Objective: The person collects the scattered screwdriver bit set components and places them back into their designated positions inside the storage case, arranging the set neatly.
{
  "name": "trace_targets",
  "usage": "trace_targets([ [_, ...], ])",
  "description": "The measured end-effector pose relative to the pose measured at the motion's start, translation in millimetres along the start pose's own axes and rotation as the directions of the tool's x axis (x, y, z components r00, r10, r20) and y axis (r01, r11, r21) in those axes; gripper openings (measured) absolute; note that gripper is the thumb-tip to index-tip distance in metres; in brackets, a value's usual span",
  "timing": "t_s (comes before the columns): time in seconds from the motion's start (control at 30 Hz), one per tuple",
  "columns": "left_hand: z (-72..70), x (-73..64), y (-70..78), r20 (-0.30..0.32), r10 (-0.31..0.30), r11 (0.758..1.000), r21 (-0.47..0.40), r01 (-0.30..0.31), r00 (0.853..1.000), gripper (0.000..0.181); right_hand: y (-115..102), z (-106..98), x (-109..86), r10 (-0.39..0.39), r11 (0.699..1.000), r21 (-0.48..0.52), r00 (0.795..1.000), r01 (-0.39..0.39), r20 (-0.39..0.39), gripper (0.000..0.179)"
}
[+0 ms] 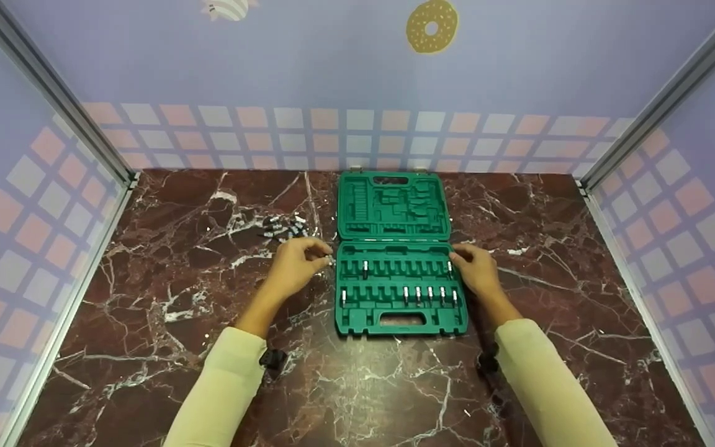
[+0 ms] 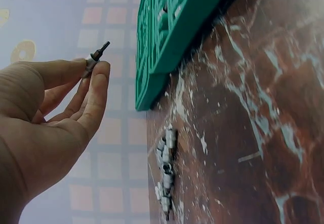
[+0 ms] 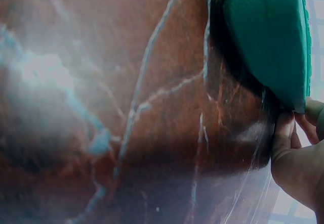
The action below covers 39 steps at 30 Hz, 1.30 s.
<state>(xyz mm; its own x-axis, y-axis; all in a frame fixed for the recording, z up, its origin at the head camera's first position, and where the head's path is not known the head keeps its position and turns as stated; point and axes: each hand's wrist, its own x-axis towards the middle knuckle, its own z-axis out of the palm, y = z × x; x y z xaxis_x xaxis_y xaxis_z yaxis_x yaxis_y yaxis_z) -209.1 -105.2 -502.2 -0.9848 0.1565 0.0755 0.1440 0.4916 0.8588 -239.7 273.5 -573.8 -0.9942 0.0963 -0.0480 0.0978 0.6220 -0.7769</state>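
Note:
A green plastic tool case (image 1: 370, 304) lies unfolded on the marbled table, with several silver bit sockets (image 1: 430, 294) standing in the slots of its near half. My left hand (image 1: 297, 267) is just left of the case. Between thumb and fingertips it pinches a bit socket (image 2: 94, 59) with a dark, thin tip, seen in the left wrist view. At the case's right edge, my right hand (image 1: 476, 270) grips the rim with thumb and fingers. A small pile of bit sockets (image 1: 284, 228) lies beyond the left hand.
The moulded lid (image 1: 393, 205) of the case lies flat toward the back wall (image 1: 357, 74). Side walls with metal corner strips border the marbled table (image 1: 388, 385) left and right. Dark wrist devices (image 1: 272, 359) sit at both sleeves.

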Motion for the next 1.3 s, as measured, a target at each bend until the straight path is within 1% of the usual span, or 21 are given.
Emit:
trace_targets([
  [0.13, 7.7, 0.6, 5.1, 0.038, -0.002, 1.0, 0.004, 0.002, 0.999, 0.014, -0.2, -0.3, -0.1, 0.005, 1.0, -0.008, 1.0, -0.005, 0.004, 0.034],
  [0.33, 19.4, 0.4, 13.2, 0.107, 0.023, 1.0, -0.003, -0.022, 0.994, 0.013, -0.5, -0.1, -0.3, 0.001, 1.0, -0.004, 1.0, -0.001, -0.001, 0.034],
  [0.47, 26.8, 0.3, 18.9, 0.145, 0.03, 0.999, 0.016, -0.033, 0.989, 0.012, -0.8, 0.1, 0.0, 0.007, 1.0, 0.003, 1.0, -0.007, 0.0, 0.034],
  [0.63, 36.4, 0.3, 26.0, 0.174, 0.046, 0.998, 0.041, -0.053, 0.984, 0.011, -0.2, 0.0, 0.4, 0.007, 1.0, 0.002, 1.0, -0.007, -0.002, 0.034],
  [0.77, 45.4, 1.1, 31.1, 0.225, 0.054, 0.998, 0.017, -0.06, 0.973, 0.011, -0.3, -0.7, -0.6, 0.006, 1.0, 0.013, 1.0, -0.006, 0.004, 0.034],
  [0.93, 57.3, 2.2, 35.2, 0.295, 0.06, 0.997, 0.029, -0.072, 0.954, 0.011, -0.4, -0.4, -1.8, -0.003, 0.999, 0.032, 1.0, 0.003, 0.01, 0.033],
  [1.07, 66.6, 4.1, 37.8, 0.328, 0.061, 0.996, 0.042, -0.079, 0.943, 0.011, 0.5, 0.2, -1.0, -0.003, 0.999, 0.032, 1.0, 0.003, 0.009, 0.033],
  [1.3, 79.5, 8.1, 40.8, 0.367, 0.046, 0.992, 0.094, -0.086, 0.929, 0.011, 1.3, 0.2, 0.6, 0.001, 1.0, 0.022, 1.0, -0.001, 0.004, 0.034],
])
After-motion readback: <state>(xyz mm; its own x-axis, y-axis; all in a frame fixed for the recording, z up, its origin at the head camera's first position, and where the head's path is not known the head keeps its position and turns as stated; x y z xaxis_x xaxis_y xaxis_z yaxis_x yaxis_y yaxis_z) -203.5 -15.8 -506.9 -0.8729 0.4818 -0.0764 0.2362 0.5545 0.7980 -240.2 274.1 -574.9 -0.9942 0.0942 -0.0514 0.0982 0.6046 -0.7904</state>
